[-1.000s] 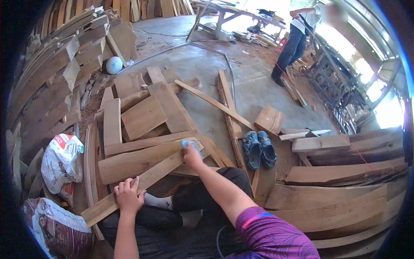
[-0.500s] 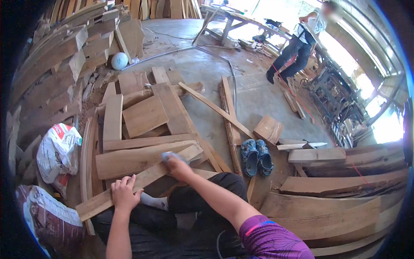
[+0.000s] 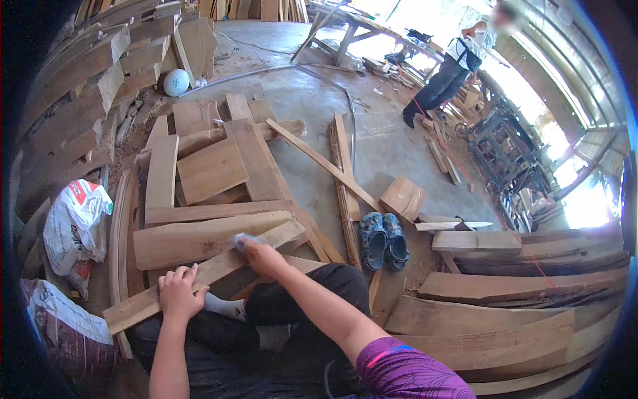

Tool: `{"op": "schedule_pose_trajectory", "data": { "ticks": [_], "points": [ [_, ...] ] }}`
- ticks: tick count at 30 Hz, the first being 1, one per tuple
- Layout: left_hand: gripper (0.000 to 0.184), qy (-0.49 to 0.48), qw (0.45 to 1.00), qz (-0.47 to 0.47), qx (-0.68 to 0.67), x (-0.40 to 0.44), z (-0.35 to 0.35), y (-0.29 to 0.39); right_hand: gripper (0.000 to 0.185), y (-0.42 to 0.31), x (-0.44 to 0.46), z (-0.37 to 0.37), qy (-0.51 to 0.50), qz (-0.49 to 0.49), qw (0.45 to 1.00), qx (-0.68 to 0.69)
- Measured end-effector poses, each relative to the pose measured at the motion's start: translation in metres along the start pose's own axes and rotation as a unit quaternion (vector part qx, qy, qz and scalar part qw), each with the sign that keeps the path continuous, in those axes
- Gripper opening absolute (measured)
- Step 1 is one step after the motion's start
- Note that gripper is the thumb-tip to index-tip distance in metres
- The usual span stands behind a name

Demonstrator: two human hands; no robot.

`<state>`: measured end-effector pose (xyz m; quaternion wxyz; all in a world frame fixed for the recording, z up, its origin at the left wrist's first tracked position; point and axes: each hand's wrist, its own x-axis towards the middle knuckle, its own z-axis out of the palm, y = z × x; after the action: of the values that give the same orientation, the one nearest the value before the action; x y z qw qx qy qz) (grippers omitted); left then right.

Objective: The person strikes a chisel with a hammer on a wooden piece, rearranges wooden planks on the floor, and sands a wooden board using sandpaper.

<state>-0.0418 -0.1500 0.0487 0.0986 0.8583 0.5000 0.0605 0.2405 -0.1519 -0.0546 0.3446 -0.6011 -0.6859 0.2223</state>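
A long, narrow wooden board (image 3: 219, 271) slants across my lap, its far end rising to the right. My left hand (image 3: 179, 292) grips it toward the near end, fingers over the top and thumb along the side. Nearer the far end, my right hand (image 3: 264, 259) is closed on a small blue-grey pad (image 3: 243, 241) pressed against the board's upper face. The fingers partly cover the pad, so its exact kind cannot be made out. Just beyond lies a wider plank (image 3: 193, 241) on the pile.
Several boards (image 3: 212, 169) lie stacked in front, with thick planks (image 3: 492, 326) at the right. Blue patterned clogs (image 3: 384, 243) sit beside my knee. Sacks (image 3: 76, 226) stand at the left near piled timber and a ball (image 3: 177, 82). Another person (image 3: 446, 80) stands by a machine (image 3: 508, 146).
The whole view has shifted slightly, moving the scene left. My right hand, with the pad, has slid a little down the board toward my left hand, which keeps its grip.
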Motion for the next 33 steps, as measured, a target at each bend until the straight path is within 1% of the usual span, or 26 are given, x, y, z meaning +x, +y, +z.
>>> {"op": "schedule_pose_trajectory", "data": {
  "ticks": [1,2,3,4,5,6,8,9,10,12,14,15,17,18,19,21,23,24,25,26,27,28,30,31,32,33],
  "points": [
    [0.064,0.011,1.000,0.007,-0.003,0.000,0.001,-0.001,0.019,0.034,0.005,0.004,0.014,0.059,0.994,-0.089],
    [0.064,0.027,1.000,0.013,-0.004,0.002,-0.001,-0.002,0.018,0.065,0.004,0.005,0.073,0.155,0.982,-0.083],
    [0.064,0.036,0.999,0.026,0.025,0.002,0.000,-0.002,0.017,0.072,0.007,-0.009,0.132,0.246,0.958,-0.071],
    [0.064,0.045,0.998,0.032,0.035,0.002,0.001,-0.002,0.018,0.046,0.005,-0.033,0.202,0.277,0.935,-0.093],
    [0.065,0.053,0.997,0.036,0.043,0.001,0.001,-0.003,0.019,0.071,0.010,-0.027,0.207,0.351,0.909,-0.084],
    [0.065,0.051,0.997,0.036,0.035,0.001,0.002,-0.005,0.019,0.063,0.013,-0.019,0.205,0.346,0.912,-0.081],
    [0.065,0.060,0.997,0.030,0.042,0.001,0.003,-0.008,0.020,0.047,0.009,-0.003,0.175,0.285,0.939,-0.081],
    [0.065,0.068,0.996,0.028,0.047,0.003,0.005,-0.007,0.024,0.046,0.002,0.012,0.148,0.199,0.964,-0.097],
    [0.064,0.062,0.997,0.018,0.035,0.004,0.004,-0.007,0.024,0.012,-0.003,0.012,0.138,0.162,0.975,-0.055],
    [0.063,0.070,0.997,0.006,0.016,0.007,0.006,-0.008,0.024,0.006,-0.002,0.010,0.130,0.016,0.991,-0.032],
    [0.063,0.067,0.998,0.001,0.004,0.004,0.007,-0.004,0.023,0.026,0.005,-0.015,0.045,0.230,0.969,-0.082],
    [0.063,0.073,0.997,0.007,0.019,0.004,0.005,-0.003,0.022,0.034,0.007,-0.021,0.129,0.246,0.956,-0.098],
    [0.064,0.086,0.996,0.005,0.038,0.007,0.002,-0.004,0.021,0.029,0.012,-0.033,0.133,0.327,0.931,-0.095],
    [0.064,0.089,0.995,0.009,0.041,0.007,0.003,-0.006,0.018,0.037,0.012,-0.018,0.188,0.242,0.946,-0.111],
    [0.064,0.091,0.995,0.013,0.042,0.006,0.005,-0.008,0.020,0.043,0.007,0.002,0.165,0.159,0.969,-0.095],
    [0.061,0.086,0.996,0.010,0.030,0.004,0.006,-0.007,0.025,0.023,0.007,0.016,0.101,0.003,0.993,-0.065],
    [0.059,0.123,0.992,0.024,0.013,0.006,0.009,-0.010,0.027,0.011,0.003,0.016,0.020,-0.030,0.998,-0.043],
    [0.057,0.130,0.991,0.026,0.020,0.005,0.010,-0.011,0.026,-0.021,0.008,-0.009,-0.072,0.131,0.988,-0.032],
    [0.058,0.105,0.994,0.018,0.021,0.005,0.005,-0.009,0.026,-0.005,0.009,-0.010,0.001,0.147,0.989,-0.023],
    [0.058,0.107,0.994,0.015,0.029,0.003,0.008,-0.010,0.023,0.016,0.014,-0.012,0.044,0.215,0.974,-0.062],
    [0.058,0.114,0.993,0.020,0.034,0.005,0.009,-0.010,0.022,0.030,0.014,-0.020,0.092,0.250,0.959,-0.098],
    [0.059,0.103,0.994,0.013,0.036,0.004,0.004,-0.007,0.020,0.026,0.014,-0.022,0.154,0.251,0.951,-0.099],
    [0.058,0.104,0.994,0.014,0.040,0.003,0.005,-0.009,0.021,0.014,0.013,-0.014,0.093,0.243,0.963,-0.076],
    [0.058,0.104,0.994,0.009,0.040,0.004,0.005,-0.010,0.018,0.009,0.011,-0.002,0.064,0.129,0.985,-0.092],
    [0.058,0.108,0.993,0.006,0.040,0.007,0.004,-0.011,0.018,0.005,0.011,0.011,0.085,-0.017,0.993,-0.077],
    [0.059,0.102,0.994,0.005,0.038,0.007,0.004,-0.012,0.019,-0.006,0.010,0.016,0.102,-0.161,0.980,-0.058]
  ]
}}
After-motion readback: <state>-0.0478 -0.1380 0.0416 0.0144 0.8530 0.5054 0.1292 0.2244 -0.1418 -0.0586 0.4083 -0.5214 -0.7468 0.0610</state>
